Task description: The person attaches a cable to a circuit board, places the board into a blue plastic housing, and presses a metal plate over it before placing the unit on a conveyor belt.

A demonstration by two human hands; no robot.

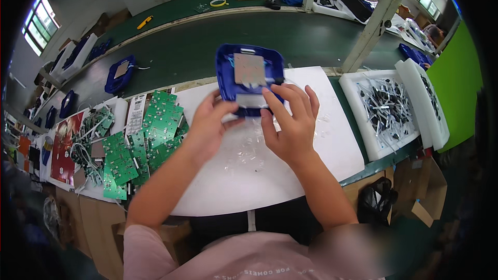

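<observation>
A blue plastic housing [224, 80], open side up, is lifted above the white work surface. Inside it sit a square tan board [249, 69] and a pale rectangular piece [250, 100] near its lower edge. My left hand [210, 122] is closed on the housing's lower left corner, thumb over the rim. At the lower right, my right hand [293, 122] has its fingers apart, the index fingertip and thumb at the housing. A small dark part [276, 80] shows near those fingertips, slightly blurred. Clear plastic bits [249, 150] lie on the white sheet [332, 150] below.
Green circuit boards [163, 119] are piled at left, beside boards with white cables [85, 150]. A white foam tray [353, 109] of black-and-white cable parts stands at right. Across the bench runs a green conveyor belt [197, 41] carrying another blue housing [116, 78]. A metal post [371, 26] rises at right.
</observation>
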